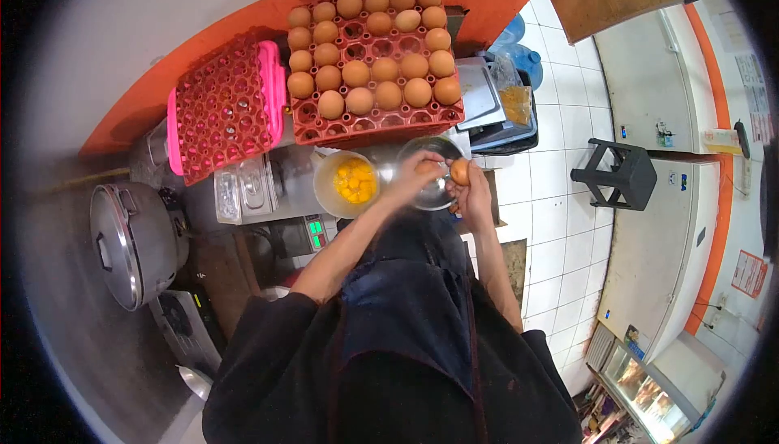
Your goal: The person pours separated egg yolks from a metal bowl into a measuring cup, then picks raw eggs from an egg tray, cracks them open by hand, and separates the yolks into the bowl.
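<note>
My right hand (471, 194) is closed round a brown egg (460, 172) over the right side of a round metal bowl (439, 197). Blurred by motion, my left hand (415, 175) is over the same bowl, close to the egg; something brownish shows at its fingers, too smeared to make out. Left of the bowl, a pale pitcher (326, 187) contains several yolks (355, 180). Beyond both vessels stands a stack of red egg trays (381, 124), the top one partly filled with brown eggs (355, 72).
An empty red tray (223, 111) on a pink one is at the left. Nearby are metal containers (243, 191), a green-lit scale (315, 233) and a large lidded pot (134, 245). Plastic containers (479, 91) stand right of the eggs; a dark stool (621, 175) is on the tiled floor.
</note>
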### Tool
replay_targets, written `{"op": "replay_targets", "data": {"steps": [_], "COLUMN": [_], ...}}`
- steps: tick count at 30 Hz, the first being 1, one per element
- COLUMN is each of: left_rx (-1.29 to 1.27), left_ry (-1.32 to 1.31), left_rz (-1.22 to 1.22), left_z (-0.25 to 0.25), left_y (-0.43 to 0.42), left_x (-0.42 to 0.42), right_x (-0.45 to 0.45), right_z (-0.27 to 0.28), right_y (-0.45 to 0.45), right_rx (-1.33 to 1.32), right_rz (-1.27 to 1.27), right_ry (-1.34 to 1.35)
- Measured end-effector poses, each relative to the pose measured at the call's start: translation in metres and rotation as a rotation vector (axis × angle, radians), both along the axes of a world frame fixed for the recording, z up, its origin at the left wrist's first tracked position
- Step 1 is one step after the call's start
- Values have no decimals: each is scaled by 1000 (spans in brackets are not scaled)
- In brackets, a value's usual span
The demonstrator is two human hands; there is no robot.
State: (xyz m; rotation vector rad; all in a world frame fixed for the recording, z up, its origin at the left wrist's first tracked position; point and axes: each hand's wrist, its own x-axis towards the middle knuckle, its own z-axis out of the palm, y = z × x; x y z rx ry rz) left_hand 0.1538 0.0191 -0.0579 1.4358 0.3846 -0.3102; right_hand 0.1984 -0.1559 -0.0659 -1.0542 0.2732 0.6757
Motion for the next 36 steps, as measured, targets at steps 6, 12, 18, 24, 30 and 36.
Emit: {"op": "replay_targets", "data": {"steps": [6, 12, 18, 24, 30, 36], "left_rx": [68, 364, 544, 561, 644, 647], "left_ry": [-226, -196, -248, -140, -168, -141], "left_rz": [-286, -357, -359, -448, -444, -419], "left_z": [1, -1, -38, -36, -42, -49], "left_y": [17, 31, 27, 25, 19, 20], "left_x": [16, 22, 17, 26, 26, 25], "right_x": [-4, -6, 4, 6, 4, 3], "right_z": [3, -5, 3, -34, -36, -56], "right_y": [6, 5, -8, -9, 1, -4], "right_rx": [-169, -216, -498, -630, -666, -651], "right_rz": [129, 168, 448, 479, 409, 408], "right_ry": [-95, -244, -300, -365, -437, -498]}}
